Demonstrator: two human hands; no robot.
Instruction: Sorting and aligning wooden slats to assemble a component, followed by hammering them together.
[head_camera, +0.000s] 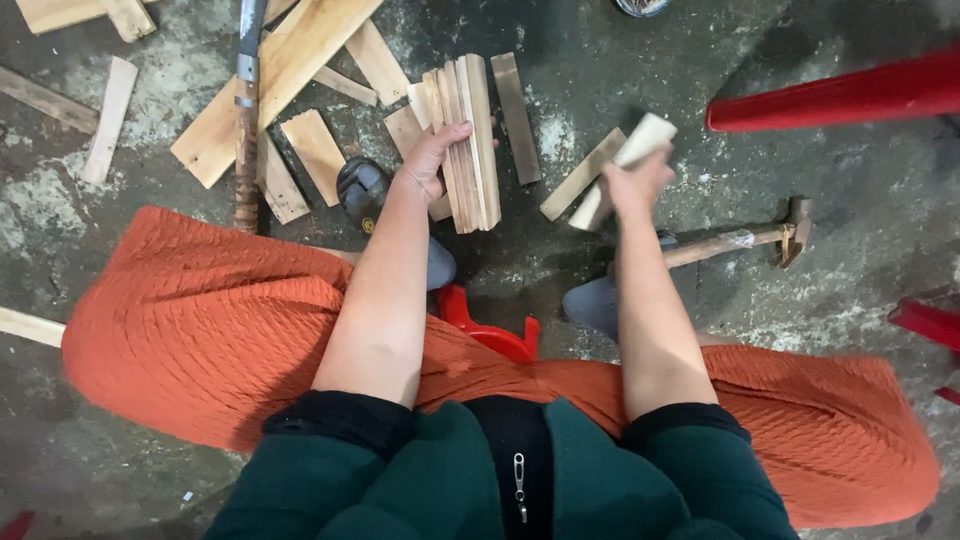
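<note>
My left hand (428, 160) grips a stack of several thin wooden slats (470, 140) held on edge above the concrete floor. My right hand (638, 182) is closed around a single short pale wooden piece (625, 165), lifted and tilted to the right of the stack. Another slat (580, 175) lies on the floor just left of that piece. I sit on a low red stool (490, 325) with an orange skirt (200, 320) spread over my knees.
Loose wooden slats and boards (290, 70) are scattered on the floor at upper left, beside a long machete-like blade (246, 110). A hammer (760, 238) lies to the right. Red plastic furniture parts (850, 95) stand at the right edge.
</note>
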